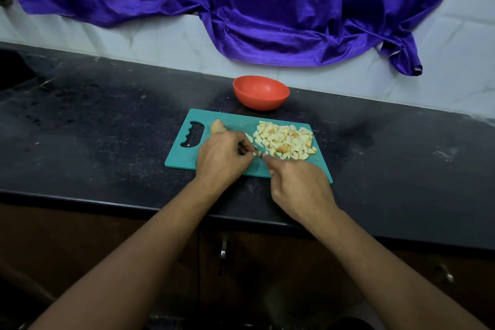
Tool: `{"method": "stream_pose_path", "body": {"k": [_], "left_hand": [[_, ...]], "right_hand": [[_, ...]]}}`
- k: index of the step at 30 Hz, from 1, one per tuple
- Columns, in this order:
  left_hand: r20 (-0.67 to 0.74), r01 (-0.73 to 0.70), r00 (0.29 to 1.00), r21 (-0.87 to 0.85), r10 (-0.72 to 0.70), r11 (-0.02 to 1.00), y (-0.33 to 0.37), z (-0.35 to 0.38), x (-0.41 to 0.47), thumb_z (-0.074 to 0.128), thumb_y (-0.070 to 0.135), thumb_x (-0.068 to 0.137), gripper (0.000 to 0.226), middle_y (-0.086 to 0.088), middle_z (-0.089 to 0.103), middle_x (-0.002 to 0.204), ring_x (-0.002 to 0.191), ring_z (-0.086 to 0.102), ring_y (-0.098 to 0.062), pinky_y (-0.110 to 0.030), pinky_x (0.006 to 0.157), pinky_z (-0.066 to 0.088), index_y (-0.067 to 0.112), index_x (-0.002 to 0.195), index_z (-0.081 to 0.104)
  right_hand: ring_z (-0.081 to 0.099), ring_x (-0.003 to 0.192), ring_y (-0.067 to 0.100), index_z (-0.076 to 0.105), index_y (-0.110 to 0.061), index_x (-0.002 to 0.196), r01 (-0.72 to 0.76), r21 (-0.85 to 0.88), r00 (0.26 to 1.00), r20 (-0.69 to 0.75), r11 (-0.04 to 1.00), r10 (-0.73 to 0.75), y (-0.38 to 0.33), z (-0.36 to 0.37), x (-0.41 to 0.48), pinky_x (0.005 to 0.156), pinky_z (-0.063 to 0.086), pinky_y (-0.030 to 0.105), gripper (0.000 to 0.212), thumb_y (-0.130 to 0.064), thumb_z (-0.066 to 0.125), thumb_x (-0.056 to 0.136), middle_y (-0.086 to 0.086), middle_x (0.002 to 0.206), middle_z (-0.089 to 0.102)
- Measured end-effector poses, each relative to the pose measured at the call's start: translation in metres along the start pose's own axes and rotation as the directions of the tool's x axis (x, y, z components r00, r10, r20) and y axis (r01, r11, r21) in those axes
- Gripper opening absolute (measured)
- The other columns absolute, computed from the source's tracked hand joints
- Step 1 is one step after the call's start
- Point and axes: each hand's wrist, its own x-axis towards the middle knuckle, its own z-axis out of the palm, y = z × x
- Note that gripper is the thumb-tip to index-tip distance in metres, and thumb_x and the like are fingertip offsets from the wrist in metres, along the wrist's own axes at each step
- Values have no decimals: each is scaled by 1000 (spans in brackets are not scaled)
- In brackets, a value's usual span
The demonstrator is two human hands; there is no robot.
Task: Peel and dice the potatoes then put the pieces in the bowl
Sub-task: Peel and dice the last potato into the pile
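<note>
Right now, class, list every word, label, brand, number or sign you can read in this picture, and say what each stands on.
None: no readable text shows in this view.
The red bowl, teal cutting board, purple cloth and black counter bear no words, numbers or logos.
The knife is mostly hidden by the right hand; markings cannot be told.

- Left hand (223,158): back up, fingers curled toward 3 o'clock; whether they held anything was hidden.
- Right hand (300,185): at 4 o'clock of the left, gripped the knife (257,152), knuckles toward 11 o'clock.
- Bare forearms entered from 7 and 5 o'clock; fingertips nearly met.
</note>
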Motion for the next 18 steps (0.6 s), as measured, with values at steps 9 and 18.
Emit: {"method": "stream_pose_path", "body": {"k": [9,18], "left_hand": [[0,6,1000,-64,-6,998,-1,-1,-2,71,26,87,14,17,70,86,87,65,-4,-33,75,57,32,99,73],[-114,37,992,-175,-57,984,-4,-3,1,68,8,83,21,9,64,96,76,57,-3,-24,71,47,25,91,62]], "right_hand": [[57,64,5,58,-44,141,-114,247,982,-117,962,146,5,-2,-2,59,47,28,40,-33,53,103,-12,99,73],[59,75,11,56,-37,145,82,5,992,-99,997,-81,4,10,-3,60,43,32,44,-30,49,102,-10,91,69]]}}
